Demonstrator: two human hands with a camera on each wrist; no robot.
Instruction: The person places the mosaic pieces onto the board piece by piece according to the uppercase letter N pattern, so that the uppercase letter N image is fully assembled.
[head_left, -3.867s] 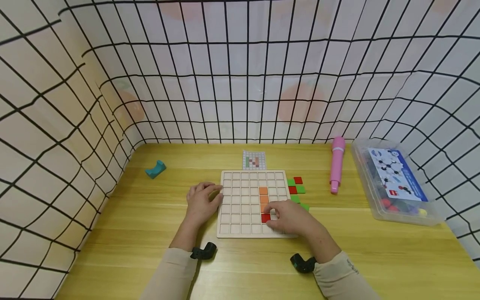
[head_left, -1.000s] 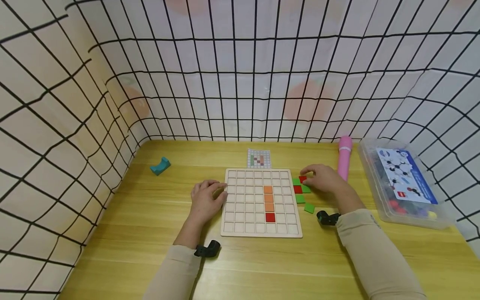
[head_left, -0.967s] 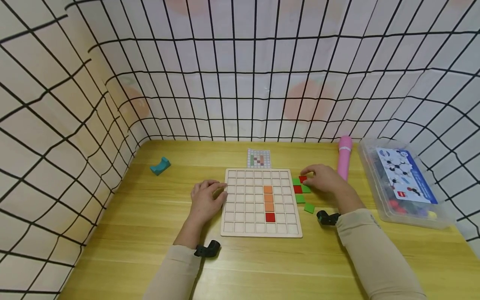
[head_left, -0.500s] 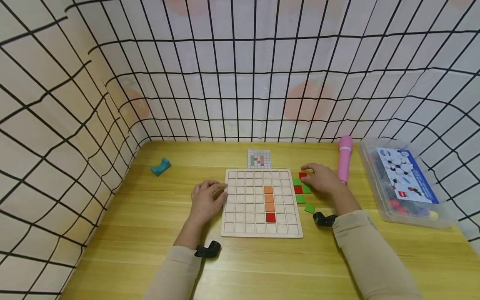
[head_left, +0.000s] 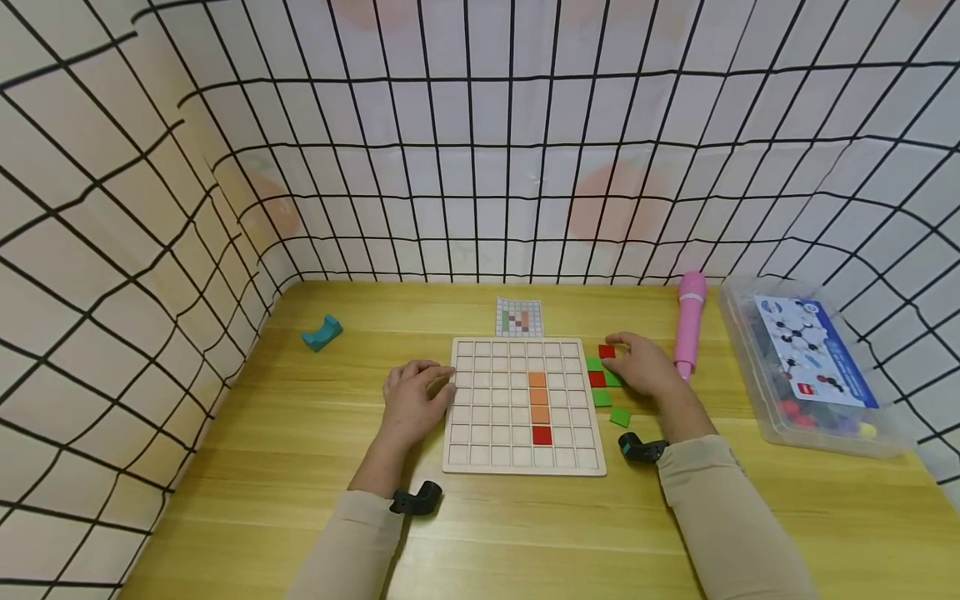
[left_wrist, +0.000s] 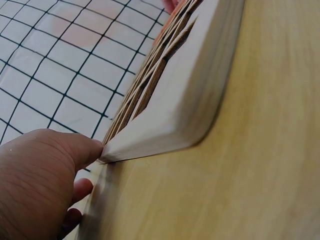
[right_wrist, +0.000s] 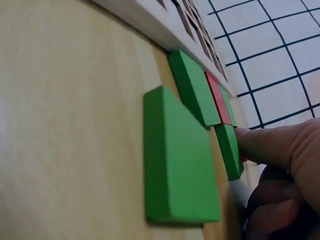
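Note:
My left hand [head_left: 412, 406] rests at the left edge of the wooden grid board [head_left: 480, 467], fingertips against its side. In the left wrist view a fingertip [left_wrist: 92, 148] touches the board's edge. Three orange tiles and one red tile [head_left: 542, 436] form a column in the grid. To the right of the board my right hand [head_left: 641, 364] has thumb and index finger at opposite edges of a loose red tile [head_left: 607, 352], pinching it on the table. Next to it lie another red tile [head_left: 596, 379] and several green tiles [head_left: 620, 416]; the right wrist view shows a green tile [right_wrist: 187, 160] close up.
A small grid pattern card [head_left: 518, 318] lies behind the board. Farther right are a pink microphone-shaped thing [head_left: 690, 321] and a clear plastic box [head_left: 817, 367] of coloured parts. A teal curved block [head_left: 322, 332] sits at the far left. Black-lined fabric walls [head_left: 480, 200] surround the table.
Earlier my right hand was over the board at the column's red tile; it has since moved right to the loose tiles. The loose red tile has slid slightly away. The left hand stays at the board.

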